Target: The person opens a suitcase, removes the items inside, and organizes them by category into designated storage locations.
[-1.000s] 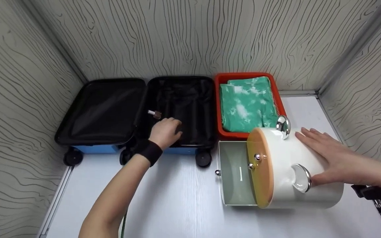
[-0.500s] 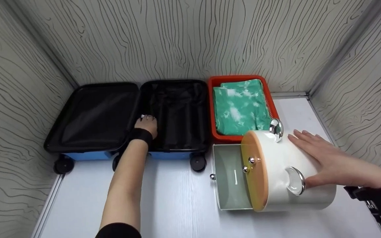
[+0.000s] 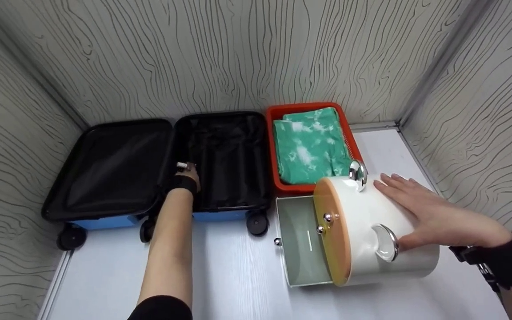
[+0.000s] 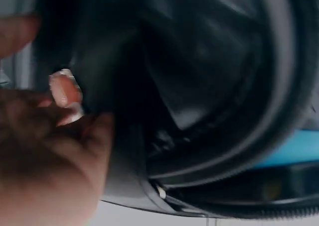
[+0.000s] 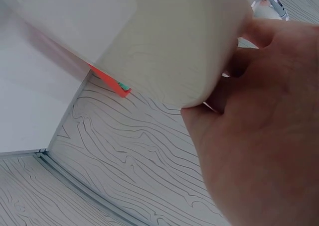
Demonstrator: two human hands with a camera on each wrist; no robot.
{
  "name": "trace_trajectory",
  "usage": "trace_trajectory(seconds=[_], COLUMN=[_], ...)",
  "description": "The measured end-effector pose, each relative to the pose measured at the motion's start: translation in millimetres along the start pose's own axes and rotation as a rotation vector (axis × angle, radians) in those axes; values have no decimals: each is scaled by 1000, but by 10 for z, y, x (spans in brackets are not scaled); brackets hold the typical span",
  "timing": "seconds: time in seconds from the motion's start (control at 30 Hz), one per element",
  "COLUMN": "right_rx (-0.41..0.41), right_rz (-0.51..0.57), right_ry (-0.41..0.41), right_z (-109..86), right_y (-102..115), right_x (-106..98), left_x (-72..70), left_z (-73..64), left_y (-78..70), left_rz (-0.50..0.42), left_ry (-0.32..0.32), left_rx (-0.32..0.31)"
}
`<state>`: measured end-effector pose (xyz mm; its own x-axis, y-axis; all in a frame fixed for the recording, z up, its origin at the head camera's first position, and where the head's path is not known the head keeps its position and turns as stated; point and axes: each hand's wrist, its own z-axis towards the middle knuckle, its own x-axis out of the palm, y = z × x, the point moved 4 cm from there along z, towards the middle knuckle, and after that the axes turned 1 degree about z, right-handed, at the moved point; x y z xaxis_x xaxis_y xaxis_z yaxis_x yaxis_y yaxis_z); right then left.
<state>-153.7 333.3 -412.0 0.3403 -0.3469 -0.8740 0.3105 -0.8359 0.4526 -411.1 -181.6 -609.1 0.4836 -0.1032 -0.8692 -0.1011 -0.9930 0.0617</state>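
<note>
Inside the right half of the black-lined suitcase (image 3: 234, 173), my left hand (image 3: 188, 176) pinches a small nail polish bottle (image 3: 182, 165), its white cap sticking out past the fingers. The left wrist view shows the bottle (image 4: 65, 90) as clear and pinkish at my fingertips, partly covered by them. My right hand (image 3: 438, 218) rests with spread fingers on a rounded white storage box (image 3: 371, 209), thumb beside one of its silver ring handles (image 3: 386, 242). The box has an orange front, and its greenish drawer (image 3: 300, 249) is pulled out to the left.
A red basket (image 3: 271, 151) holding folded green-and-white cloth (image 3: 307, 146) stands between the suitcase and the back right corner. The suitcase's other half (image 3: 114, 169) lies to the left. Patterned walls (image 3: 220, 58) enclose the white table (image 3: 234, 275).
My left hand has moved left and down to the bottle in the suitcase and taken hold of it. The head view has shifted slightly right; my right hand stays on the box.
</note>
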Motion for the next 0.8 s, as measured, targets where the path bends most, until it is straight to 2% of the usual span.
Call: trace_trajectory(seconds=[0.07, 0.13, 0.17, 0.2, 0.27, 0.33, 0.43, 0.63, 0.73, 0.8], right_rx=[-12, -24, -29, -32, -26, -14, -4, 0, 5, 9], right_rz=[-22, -43, -53, -61, -60, -52, -42, -30, -29, -23], right_ry=[-5, -11, -13, -14, -7, 1, 9, 12, 8, 4], right_z=[-6, -11, -9, -7, 1, 9, 9, 7, 2, -2], right_y=[-1, -2, -1, 0, 4, 9, 14, 26, 25, 23], right_x=[-4, -7, -7, -5, 2, 7, 12, 19, 14, 6], left_x=[-8, -68, -113, -165, -230, -238, -204, -62, -93, -154], left_z=[-1, -73, -141, -217, -339, -377, -352, -157, -153, -190], left_y=[-30, -72, -78, -77, -104, -110, -103, -37, -44, -69], left_rz=[-28, -5, -31, -108, -72, -46, -80, -113, -120, -155], left_ry=[1, -24, -39, -79, -93, -89, -66, -87, -100, -97], left_rx=[-17, -10, -21, -20, -3, 14, 8, -19, -21, -25])
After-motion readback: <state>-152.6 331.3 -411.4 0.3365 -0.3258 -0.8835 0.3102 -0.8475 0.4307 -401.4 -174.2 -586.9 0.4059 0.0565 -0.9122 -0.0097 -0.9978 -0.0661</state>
